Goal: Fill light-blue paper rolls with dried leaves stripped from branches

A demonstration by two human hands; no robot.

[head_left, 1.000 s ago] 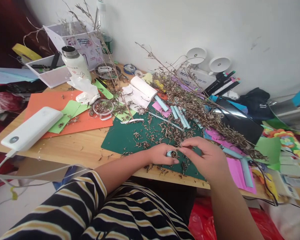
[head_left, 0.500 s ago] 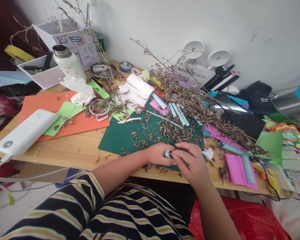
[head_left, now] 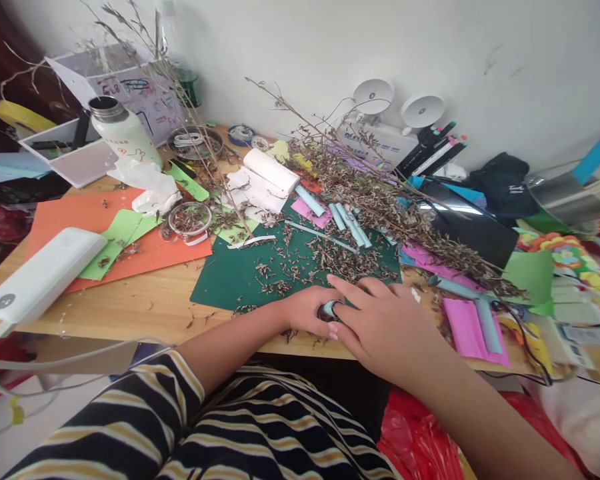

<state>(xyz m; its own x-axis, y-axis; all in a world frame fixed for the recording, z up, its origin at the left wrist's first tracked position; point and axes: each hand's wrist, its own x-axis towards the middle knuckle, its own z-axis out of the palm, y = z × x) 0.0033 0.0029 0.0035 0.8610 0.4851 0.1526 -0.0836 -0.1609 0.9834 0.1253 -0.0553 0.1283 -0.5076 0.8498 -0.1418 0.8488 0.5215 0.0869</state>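
My left hand [head_left: 306,308] is closed around a short light-blue paper tube [head_left: 329,309], near the table's front edge. The end of the tube faces up and looks dark inside. Beside it, my right hand [head_left: 387,327] has its fingers stretched out and apart. Its thumb and one finger lie close to the tube and the left hand; whether they touch the paper I cannot tell. Just beyond both hands, crumbled dried leaves [head_left: 347,261] lie scattered over a dark green mat [head_left: 220,280].
Bundled dried branches [head_left: 380,200] lie across the back right. Several light-blue paper rolls [head_left: 349,223] rest near them. A white power bank [head_left: 43,272], an open bottle [head_left: 125,130] and a small round dish of leaves [head_left: 190,220] are on the left. A pink paper [head_left: 463,327] lies at right.
My right hand has moved from pinching at the tube's end to reaching over it with fingers spread. The tube's end has tipped more into view. The camera view has shifted slightly.
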